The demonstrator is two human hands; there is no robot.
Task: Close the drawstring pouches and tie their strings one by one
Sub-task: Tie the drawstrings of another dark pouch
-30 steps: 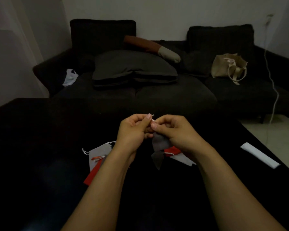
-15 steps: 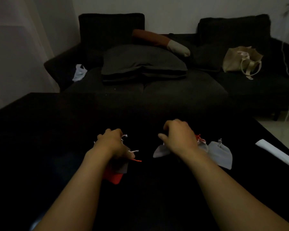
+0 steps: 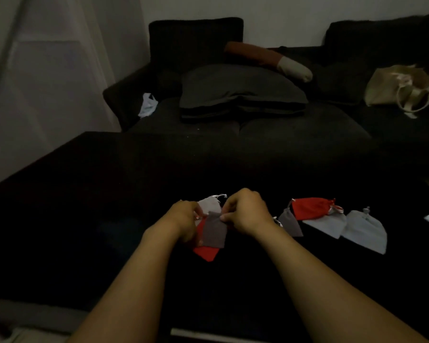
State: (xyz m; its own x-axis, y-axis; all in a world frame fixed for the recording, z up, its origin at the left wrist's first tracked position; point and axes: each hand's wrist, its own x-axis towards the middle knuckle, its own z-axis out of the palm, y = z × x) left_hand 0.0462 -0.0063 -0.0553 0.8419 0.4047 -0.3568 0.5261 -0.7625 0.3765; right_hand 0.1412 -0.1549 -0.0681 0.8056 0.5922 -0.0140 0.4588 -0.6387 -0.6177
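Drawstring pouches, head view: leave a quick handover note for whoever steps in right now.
Left hand and right hand both pinch the top edge of a dark grey pouch, its mouth not yet drawn.
Under it lie a red pouch and a light grey pouch, apparently untied.
Set aside at the right on the black table: a small dark grey pouch, a red closed pouch and two light grey pouches, seemingly closed.
Left: cinch and tie the held pouch, then the other two.
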